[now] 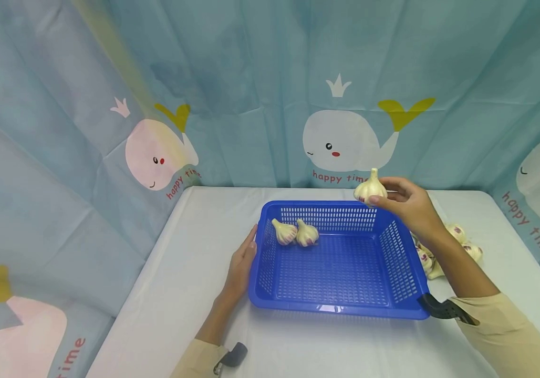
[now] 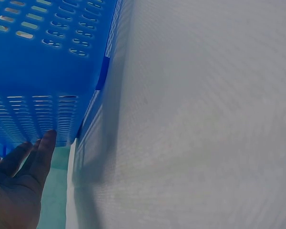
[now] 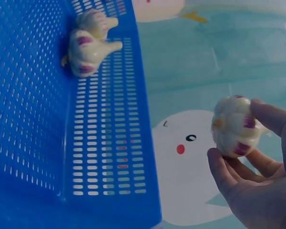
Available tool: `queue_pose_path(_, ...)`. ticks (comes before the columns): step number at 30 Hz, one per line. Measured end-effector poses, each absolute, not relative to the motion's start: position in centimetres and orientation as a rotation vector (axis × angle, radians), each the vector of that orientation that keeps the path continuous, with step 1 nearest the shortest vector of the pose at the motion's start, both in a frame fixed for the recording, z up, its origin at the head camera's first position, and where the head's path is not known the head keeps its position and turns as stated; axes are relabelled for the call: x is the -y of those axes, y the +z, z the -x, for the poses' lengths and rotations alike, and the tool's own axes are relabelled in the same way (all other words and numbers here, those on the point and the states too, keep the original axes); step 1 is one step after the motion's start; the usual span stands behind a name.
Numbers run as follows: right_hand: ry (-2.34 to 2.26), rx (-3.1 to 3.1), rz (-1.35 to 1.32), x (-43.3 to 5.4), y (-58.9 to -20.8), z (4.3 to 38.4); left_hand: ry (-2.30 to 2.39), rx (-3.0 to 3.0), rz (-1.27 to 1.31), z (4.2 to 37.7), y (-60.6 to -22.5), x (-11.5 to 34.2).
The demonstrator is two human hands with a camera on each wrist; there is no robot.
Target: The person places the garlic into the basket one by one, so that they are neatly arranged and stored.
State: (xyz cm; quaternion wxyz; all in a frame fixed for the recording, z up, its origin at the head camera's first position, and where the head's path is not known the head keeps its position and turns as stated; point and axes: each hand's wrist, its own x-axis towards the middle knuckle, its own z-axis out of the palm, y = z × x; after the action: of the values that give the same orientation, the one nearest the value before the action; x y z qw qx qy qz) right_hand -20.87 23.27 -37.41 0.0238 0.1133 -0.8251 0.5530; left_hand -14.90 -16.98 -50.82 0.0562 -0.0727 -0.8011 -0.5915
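A garlic bulb (image 1: 370, 190), white with purple patches, is pinched between the thumb and fingers of my right hand (image 1: 409, 206), raised over the basket's far right rim. The right wrist view shows the same garlic bulb (image 3: 234, 126) at my fingertips, stem toward the palm. My left hand (image 1: 241, 264) rests against the left side of the blue plastic basket (image 1: 331, 308), its fingers straight along the wall; the left wrist view shows these fingers (image 2: 44, 155) at the slotted side. Two garlic bulbs (image 1: 284, 231) lie together in the basket's far left corner.
Several more garlic bulbs (image 1: 470, 251) lie on the white-covered table (image 1: 194, 220) to the right of the basket, partly hidden by my right forearm. A blue curtain (image 1: 251, 94) printed with whales hangs behind and along both sides of the table.
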Motion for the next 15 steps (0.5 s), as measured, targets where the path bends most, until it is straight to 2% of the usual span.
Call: queue_pose_path(15,1.662,2.663,-0.413,-21.7,-37.8,21.8,-1.798,2.432,0.208,14.9,-50.8,17.0)
